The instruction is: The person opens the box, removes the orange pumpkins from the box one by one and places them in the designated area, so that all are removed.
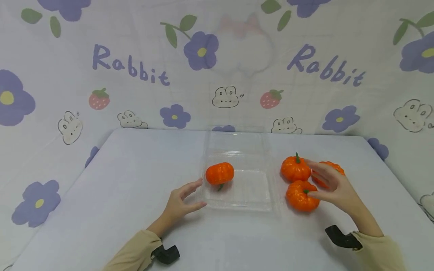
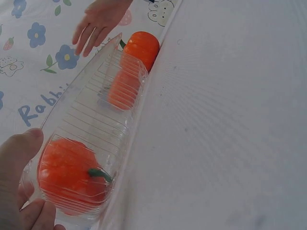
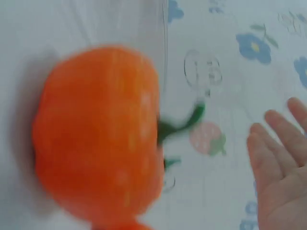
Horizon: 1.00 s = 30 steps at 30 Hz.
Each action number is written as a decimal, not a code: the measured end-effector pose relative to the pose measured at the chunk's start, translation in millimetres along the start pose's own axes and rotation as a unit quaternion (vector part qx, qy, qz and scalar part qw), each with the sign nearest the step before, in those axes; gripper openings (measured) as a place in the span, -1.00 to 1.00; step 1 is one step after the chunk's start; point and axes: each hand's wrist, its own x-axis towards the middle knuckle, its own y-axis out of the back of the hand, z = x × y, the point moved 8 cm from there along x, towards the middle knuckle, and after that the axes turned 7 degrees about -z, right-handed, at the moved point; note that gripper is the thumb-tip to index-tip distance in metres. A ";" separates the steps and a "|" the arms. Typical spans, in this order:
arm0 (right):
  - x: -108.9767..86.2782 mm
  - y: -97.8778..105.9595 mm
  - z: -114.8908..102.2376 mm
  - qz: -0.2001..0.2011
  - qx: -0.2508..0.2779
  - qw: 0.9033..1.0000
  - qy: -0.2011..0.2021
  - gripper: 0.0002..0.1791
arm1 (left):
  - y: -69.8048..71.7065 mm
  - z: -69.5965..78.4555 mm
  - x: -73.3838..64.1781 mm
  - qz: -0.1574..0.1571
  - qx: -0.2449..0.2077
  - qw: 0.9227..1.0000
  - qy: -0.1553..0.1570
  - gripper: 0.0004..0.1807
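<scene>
A small orange toy pumpkin (image 1: 219,173) lies tipped over, its green stem toward me, in the left part of a clear plastic clamshell box (image 1: 251,188). By the box's left side is my left hand (image 1: 183,197), thumb and fingers spread apart at its wall. The left wrist view shows that hand's thumb (image 2: 29,143) close to the rim. To the right of the box, my right hand (image 1: 335,188) hovers with parted fingers over a front pumpkin (image 1: 301,196), a back pumpkin (image 1: 295,169) and a partly hidden one (image 1: 330,167). No grip on any of them shows.
The box's lid (image 1: 235,141) stands raised at the back. A white tabletop (image 1: 142,162) lies under everything, and a printed cloth (image 1: 135,94) with flowers and rabbits hangs behind it. Black wrist mounts (image 1: 342,238) sit at both cuffs.
</scene>
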 end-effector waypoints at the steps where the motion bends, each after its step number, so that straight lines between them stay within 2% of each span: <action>1: 2.5 -3.6 -2.4 -0.002 0.002 1.000 0.007 -0.25 | 0.2 -0.2 -0.6 0.001 -0.001 1.000 -0.001 -0.42; 9: 29.3 -30.1 -16.9 -0.018 -0.011 0.997 0.069 -0.19 | 0.8 -1.5 -0.8 -0.002 -0.003 1.000 0.004 -0.44; 17: 64.6 -60.4 -18.1 -0.059 -0.023 0.997 0.047 -0.16 | 0.7 -2.8 -1.1 -0.002 -0.002 1.000 0.009 -0.44; 21: 78.3 -75.4 -29.4 -0.083 -0.024 0.995 0.042 -0.20 | 0.3 -2.3 -1.3 -0.003 -0.002 1.000 0.008 -0.44; 26: 94.0 -95.2 -47.3 -0.108 -0.025 0.992 0.059 -0.25 | 0.1 -1.2 -1.1 -0.005 -0.006 1.000 0.009 -0.45; 30: 104.6 -109.8 -46.8 -0.120 -0.029 0.990 0.064 -0.28 | 0.3 -0.5 -1.1 -0.006 -0.013 1.000 0.004 -0.50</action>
